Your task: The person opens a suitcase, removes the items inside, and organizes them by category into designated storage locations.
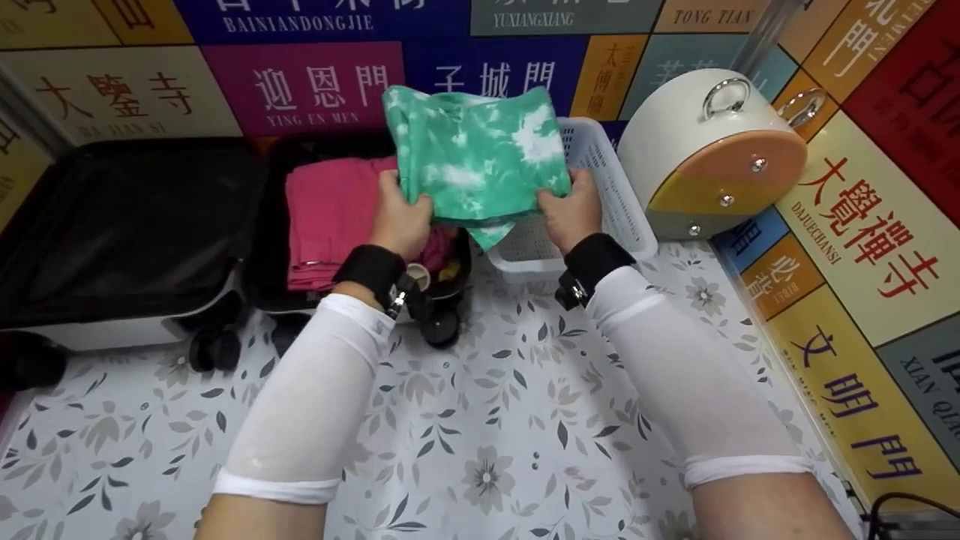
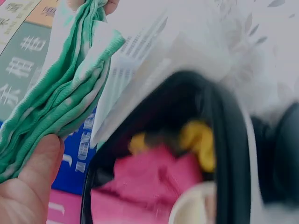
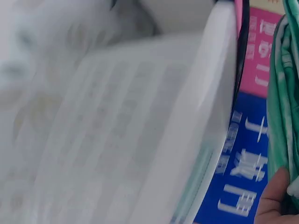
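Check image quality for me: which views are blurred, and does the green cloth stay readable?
Head view: mostly sharp, green cloth and wall lettering readable; left wrist view: suitcase rim and floor smeared, cloth folds clearer; right wrist view: white basket strongly blurred and pale, cloth cut by the frame edge.

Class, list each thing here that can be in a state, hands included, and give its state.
Green-and-white cloth: folded, held up
Left hand: pinching the cloth's edge
Right hand: pinching the cloth's other side
Suitcase: open, laid flat
Pink clothing: folded, inside the suitcase half nearer the basket
Basket: upright, uncovered
Rounded cabinet: drawers shut
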`<act>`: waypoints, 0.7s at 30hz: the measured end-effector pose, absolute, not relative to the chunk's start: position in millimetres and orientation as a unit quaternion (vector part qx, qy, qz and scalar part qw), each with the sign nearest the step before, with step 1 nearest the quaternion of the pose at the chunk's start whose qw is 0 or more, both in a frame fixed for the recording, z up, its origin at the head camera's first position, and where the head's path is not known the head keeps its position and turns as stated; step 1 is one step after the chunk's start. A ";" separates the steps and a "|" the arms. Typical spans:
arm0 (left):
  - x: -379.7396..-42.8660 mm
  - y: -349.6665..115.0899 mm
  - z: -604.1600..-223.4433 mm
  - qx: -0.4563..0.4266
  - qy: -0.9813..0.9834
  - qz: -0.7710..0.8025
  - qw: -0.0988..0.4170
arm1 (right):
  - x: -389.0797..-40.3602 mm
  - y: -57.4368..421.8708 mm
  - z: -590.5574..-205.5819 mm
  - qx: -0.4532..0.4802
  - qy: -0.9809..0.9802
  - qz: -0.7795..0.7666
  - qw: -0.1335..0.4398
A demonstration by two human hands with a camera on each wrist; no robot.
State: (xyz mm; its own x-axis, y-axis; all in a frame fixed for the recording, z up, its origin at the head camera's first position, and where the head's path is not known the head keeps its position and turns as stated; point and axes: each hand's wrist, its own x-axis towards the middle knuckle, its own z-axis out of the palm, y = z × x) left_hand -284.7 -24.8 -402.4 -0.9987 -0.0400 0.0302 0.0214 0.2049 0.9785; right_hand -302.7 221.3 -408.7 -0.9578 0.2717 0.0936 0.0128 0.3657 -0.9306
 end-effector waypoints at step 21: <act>-277.5 83.1 -438.6 -0.053 -0.884 -0.460 -0.064 | -279.2 308.4 -457.4 -0.116 -0.905 0.388 0.130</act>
State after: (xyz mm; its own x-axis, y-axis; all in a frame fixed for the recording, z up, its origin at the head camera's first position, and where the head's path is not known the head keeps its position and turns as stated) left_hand -277.5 83.1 -438.6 -0.9863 0.1521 -0.0643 0.0345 0.5709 0.8203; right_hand -279.2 308.4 -457.4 -0.9393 0.3108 0.1454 0.1088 0.6716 -0.7329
